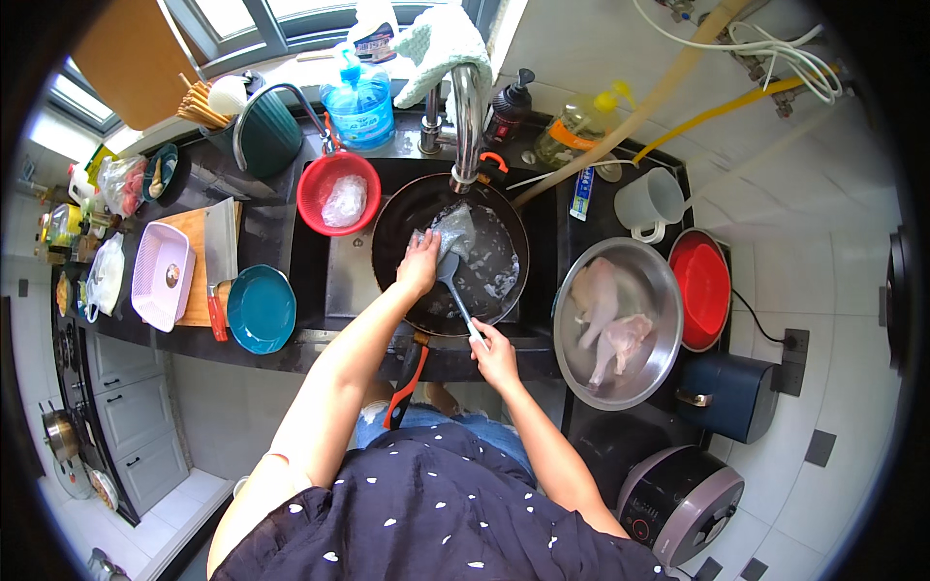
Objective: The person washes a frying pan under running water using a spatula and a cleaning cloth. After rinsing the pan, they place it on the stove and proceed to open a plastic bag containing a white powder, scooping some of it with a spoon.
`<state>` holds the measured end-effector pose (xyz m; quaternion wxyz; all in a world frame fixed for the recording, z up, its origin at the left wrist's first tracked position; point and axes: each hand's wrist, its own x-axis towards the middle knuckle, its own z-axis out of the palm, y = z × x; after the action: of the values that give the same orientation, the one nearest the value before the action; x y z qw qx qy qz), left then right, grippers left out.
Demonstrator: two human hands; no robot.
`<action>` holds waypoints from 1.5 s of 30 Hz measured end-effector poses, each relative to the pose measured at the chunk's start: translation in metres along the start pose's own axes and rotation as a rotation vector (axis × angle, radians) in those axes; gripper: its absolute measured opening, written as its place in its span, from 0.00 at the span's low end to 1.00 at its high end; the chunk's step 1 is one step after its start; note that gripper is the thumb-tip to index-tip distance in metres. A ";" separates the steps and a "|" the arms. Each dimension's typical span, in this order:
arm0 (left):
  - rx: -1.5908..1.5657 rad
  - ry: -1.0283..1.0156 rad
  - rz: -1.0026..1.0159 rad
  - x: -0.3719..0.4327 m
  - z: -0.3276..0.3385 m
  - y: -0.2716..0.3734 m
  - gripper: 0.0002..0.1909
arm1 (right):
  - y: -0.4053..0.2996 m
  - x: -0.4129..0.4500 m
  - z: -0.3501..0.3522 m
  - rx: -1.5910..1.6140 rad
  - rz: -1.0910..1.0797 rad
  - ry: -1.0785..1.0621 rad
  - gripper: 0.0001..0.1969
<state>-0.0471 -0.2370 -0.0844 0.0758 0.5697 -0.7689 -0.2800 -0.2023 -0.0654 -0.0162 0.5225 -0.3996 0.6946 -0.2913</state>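
A dark frying pan (429,196) with water and suds inside rests over the sink, its black-and-orange handle (407,385) pointing back at me. My left hand (419,263) presses a grey scrubbing cloth (458,228) against the inside of the pan. In my right hand (495,357) is the pale end of a grey spatula (455,289); its blade lies in the pan, beside the cloth and my left fingers. The chrome faucet (466,131) hangs over the pan's far rim, and whether water runs from it I cannot tell.
A red colander (309,190) holding a plastic-wrapped item hangs left of the pan. Further left, a cleaver (221,240) lies on a wooden cutting board (195,240) near a teal bowl (261,309). To the right stands a steel basin (672,319) with raw poultry legs (599,294).
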 end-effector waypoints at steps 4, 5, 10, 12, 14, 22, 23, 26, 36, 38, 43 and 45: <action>0.056 -0.206 0.205 -0.014 0.015 0.012 0.32 | -0.004 0.003 0.008 0.029 0.060 0.050 0.19; 0.051 -0.309 0.268 -0.022 0.017 0.018 0.31 | -0.006 0.003 0.007 0.026 0.083 0.043 0.19; 0.244 -0.212 0.423 -0.035 0.019 0.012 0.24 | -0.001 0.004 0.010 0.046 0.017 0.030 0.18; 0.228 -0.135 0.459 -0.030 0.012 0.000 0.26 | -0.005 0.004 0.007 0.145 0.081 -0.006 0.18; 0.310 -0.137 0.387 -0.017 0.011 -0.009 0.24 | -0.011 0.003 0.004 0.228 0.136 -0.027 0.18; 0.534 0.275 0.173 0.031 -0.003 -0.045 0.19 | 0.001 0.005 -0.015 0.049 0.078 0.193 0.20; 0.518 0.261 0.153 0.029 -0.001 -0.042 0.21 | 0.010 0.008 -0.014 -0.049 -0.001 0.296 0.20; 0.484 0.178 0.108 0.015 -0.002 -0.017 0.27 | -0.004 0.012 -0.015 -0.118 0.034 0.348 0.18; 0.071 -0.118 -0.016 0.010 -0.002 0.037 0.23 | 0.015 0.016 -0.016 -0.052 0.100 0.199 0.19; -0.190 0.058 0.044 0.007 0.008 0.041 0.28 | 0.010 0.013 -0.017 0.011 0.113 0.188 0.19; -0.220 0.064 0.056 -0.002 0.028 0.056 0.24 | -0.013 0.003 -0.018 0.077 0.124 0.121 0.19; -0.126 -0.072 0.058 -0.015 0.028 0.065 0.20 | -0.004 0.005 -0.014 0.071 0.102 0.154 0.19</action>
<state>-0.1081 -0.2009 -0.0711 0.0918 0.5308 -0.7683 -0.3458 -0.2156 -0.0721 -0.0120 0.4956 -0.3215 0.7413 -0.3186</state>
